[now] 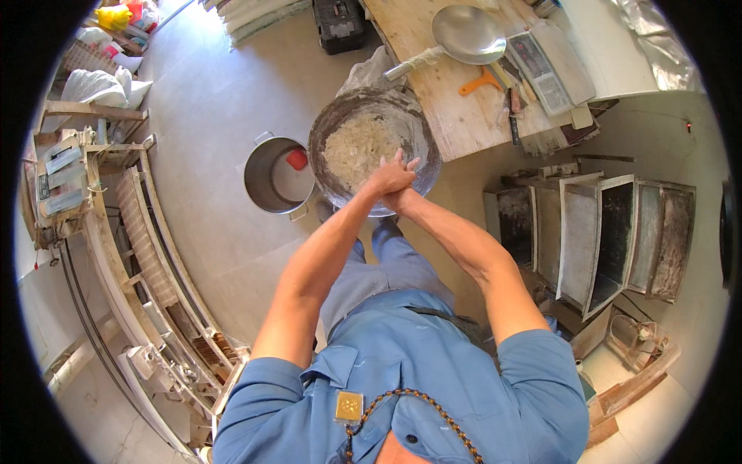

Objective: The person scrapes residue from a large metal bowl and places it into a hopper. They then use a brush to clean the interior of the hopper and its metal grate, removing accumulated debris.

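Observation:
My left hand point(389, 178) lies across my right hand point(399, 199) at the near right part of a wide round basin point(318, 147). Pale, lumpy dough point(357, 145) fills the basin's middle, and floury residue coats its inner wall. The fingers of my left hand are stretched out, slightly apart and whitish at the tips, with nothing held. Most of my right hand's fingers are hidden beneath the left.
Left of the basin stands a deep metal pot point(270, 182) with a red item point(297, 159) inside. A wooden table point(464, 116) at the right holds a metal wok point(469, 35) and an orange-handled scraper point(481, 81). Metal boxes point(595, 240) stand right; a wooden-framed machine point(147, 240) stands left.

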`<state>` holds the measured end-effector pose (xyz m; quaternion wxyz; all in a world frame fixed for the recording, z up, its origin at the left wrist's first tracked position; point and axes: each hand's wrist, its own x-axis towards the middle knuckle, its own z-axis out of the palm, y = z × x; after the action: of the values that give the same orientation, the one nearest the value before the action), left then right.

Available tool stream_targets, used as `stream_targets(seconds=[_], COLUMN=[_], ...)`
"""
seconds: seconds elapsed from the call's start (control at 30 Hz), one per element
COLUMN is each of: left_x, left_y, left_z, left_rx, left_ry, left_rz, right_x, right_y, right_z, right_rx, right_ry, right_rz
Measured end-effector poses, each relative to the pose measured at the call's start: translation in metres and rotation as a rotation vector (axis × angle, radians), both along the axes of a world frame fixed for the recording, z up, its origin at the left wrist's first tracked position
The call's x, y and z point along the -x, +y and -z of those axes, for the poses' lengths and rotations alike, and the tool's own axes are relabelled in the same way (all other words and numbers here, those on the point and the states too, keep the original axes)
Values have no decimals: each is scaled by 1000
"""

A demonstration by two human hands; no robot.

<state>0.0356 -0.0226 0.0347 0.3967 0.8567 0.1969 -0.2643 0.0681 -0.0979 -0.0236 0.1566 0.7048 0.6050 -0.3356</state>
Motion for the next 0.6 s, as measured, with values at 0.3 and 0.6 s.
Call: stream_targets(seconds=[0.3, 0.6], left_x=[41, 103], left_y=[-35, -28], left_z=[36, -35], left_rx=[-87, 8], left_ry=[-95, -552], left_rz=[-231, -580], right_x=[23, 8], right_y=[-1, -15], right_z=[0, -24], right_rx=[-296, -399], right_ry=[-161, -164], right_rz=[48, -94])
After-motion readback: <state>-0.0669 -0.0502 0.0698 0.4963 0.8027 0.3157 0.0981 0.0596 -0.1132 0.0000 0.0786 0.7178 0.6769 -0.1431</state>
